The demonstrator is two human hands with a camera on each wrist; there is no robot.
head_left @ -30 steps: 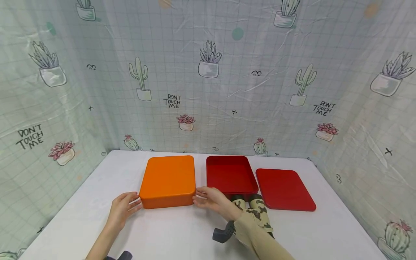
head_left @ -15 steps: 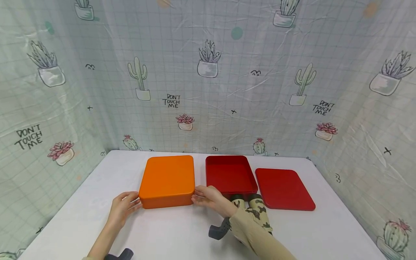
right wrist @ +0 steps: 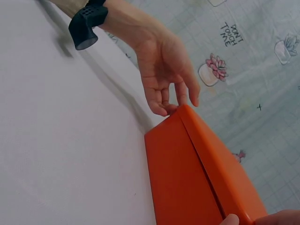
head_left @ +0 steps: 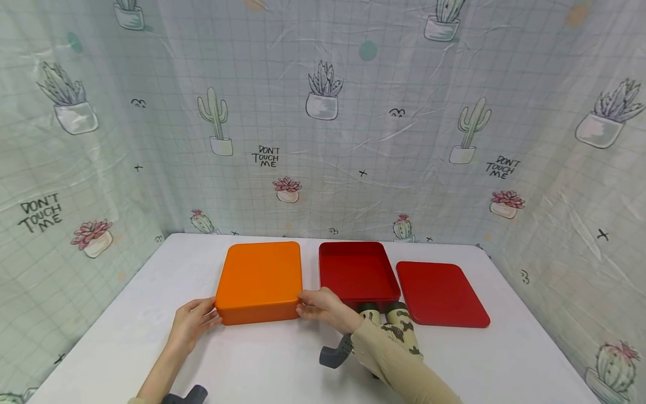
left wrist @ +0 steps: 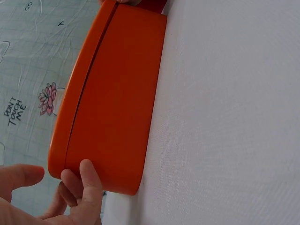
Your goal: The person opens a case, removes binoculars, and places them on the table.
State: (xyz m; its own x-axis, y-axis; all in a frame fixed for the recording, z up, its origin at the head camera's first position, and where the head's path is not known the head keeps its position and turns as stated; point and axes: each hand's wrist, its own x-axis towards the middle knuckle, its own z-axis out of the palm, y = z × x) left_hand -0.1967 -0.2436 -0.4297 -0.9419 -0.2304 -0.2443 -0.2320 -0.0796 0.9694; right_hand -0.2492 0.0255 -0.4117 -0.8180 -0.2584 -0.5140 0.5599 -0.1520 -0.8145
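An orange box (head_left: 259,275) with its lid (left wrist: 77,89) on stands at the left of the white table, a thin seam running below the lid. My left hand (head_left: 193,324) is at the near left corner. Its fingertips (left wrist: 88,169) touch the box around the seam, while the thumb (left wrist: 30,176) stays apart from the lid. At the near right corner is my right hand (head_left: 328,308), one fingertip (right wrist: 230,219) at the seam and the thumb (right wrist: 283,218) against the lid's edge, pinching the lid. Most of this hand is out of frame in the right wrist view.
Right of the orange box sits an open red box (head_left: 358,272), with a flat red lid (head_left: 444,294) beside it. Camouflage binoculars (head_left: 402,322) lie in front of the red box, partly covered by my right sleeve (head_left: 393,359). A patterned curtain (head_left: 363,140) surrounds the table.
My right hand has moved slightly left and closed in on the corner of the orange box. The left hand stays at its corner; the boxes look unmoved.
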